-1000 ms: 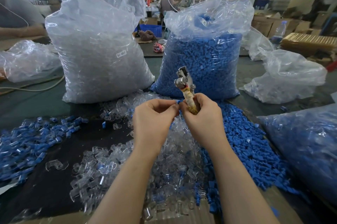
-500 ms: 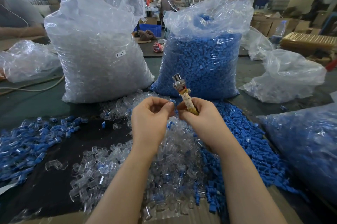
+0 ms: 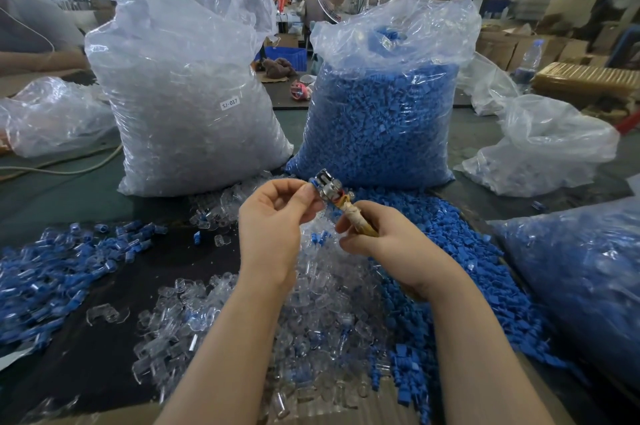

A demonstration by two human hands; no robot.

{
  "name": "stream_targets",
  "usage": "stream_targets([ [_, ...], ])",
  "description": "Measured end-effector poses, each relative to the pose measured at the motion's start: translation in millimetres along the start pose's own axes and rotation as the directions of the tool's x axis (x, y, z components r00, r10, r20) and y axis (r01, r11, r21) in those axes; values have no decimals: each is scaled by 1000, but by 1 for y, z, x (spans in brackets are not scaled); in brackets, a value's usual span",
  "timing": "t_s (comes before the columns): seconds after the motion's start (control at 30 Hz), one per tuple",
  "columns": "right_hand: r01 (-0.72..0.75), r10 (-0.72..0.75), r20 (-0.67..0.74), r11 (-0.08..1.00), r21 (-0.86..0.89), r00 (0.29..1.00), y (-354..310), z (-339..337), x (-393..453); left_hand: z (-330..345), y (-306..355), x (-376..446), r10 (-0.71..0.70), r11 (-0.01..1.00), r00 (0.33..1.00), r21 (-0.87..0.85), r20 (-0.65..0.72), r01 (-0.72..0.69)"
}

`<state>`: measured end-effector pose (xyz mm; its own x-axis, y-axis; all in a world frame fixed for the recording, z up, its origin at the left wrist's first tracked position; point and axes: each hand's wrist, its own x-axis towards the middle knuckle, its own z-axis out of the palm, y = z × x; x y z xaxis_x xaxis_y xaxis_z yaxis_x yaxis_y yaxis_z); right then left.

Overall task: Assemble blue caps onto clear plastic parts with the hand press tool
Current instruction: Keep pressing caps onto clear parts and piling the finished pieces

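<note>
Factory floor stretches behind me, stacked with cartons and a standing fan, and before me the dark counter (image 3: 104,372) carries my stock. Two big plastic sacks stand at its far side: the sack of clear parts (image 3: 187,95) on the left, the sack of blue caps (image 3: 377,113) just beside it on the right. Nearer me lie three loose heaps: clear plastic parts (image 3: 311,320) straight under my forearms, blue caps (image 3: 460,268) to their right, and finished capped pieces (image 3: 52,279) off to the left.

My right hand (image 3: 388,244) is curled round the tape-wrapped handle of the hand press tool (image 3: 332,192), whose metal head points up and away, tilted leftward. My left hand (image 3: 273,216) is raised just beside that head, thumb and forefinger pinching a small piece with blue showing at it, right against the metal. Whether the piece is already seated in the tool I cannot tell; it is too small and half hidden by my fingertip.

I judge this to be the loading step. To do it well, I should hold the tool steady, keep the cap square on the clear part, push the piece fully into the head, and draw my fingertips clear before squeezing, since a crooked cap will jam or crack.
</note>
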<state>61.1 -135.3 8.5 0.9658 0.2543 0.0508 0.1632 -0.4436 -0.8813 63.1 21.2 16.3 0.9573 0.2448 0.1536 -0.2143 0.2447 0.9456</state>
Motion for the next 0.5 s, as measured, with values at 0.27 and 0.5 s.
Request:
stream_targets([
  [0.27, 31, -30, 13, 997, -64, 999, 1, 1, 0, -4, 3, 1, -5, 1000, 998, -13, 63, 6],
  [0.5, 34, -35, 0, 993, -110, 999, 1, 4, 0, -6, 3, 2, 4, 1000, 998, 18, 59, -6],
])
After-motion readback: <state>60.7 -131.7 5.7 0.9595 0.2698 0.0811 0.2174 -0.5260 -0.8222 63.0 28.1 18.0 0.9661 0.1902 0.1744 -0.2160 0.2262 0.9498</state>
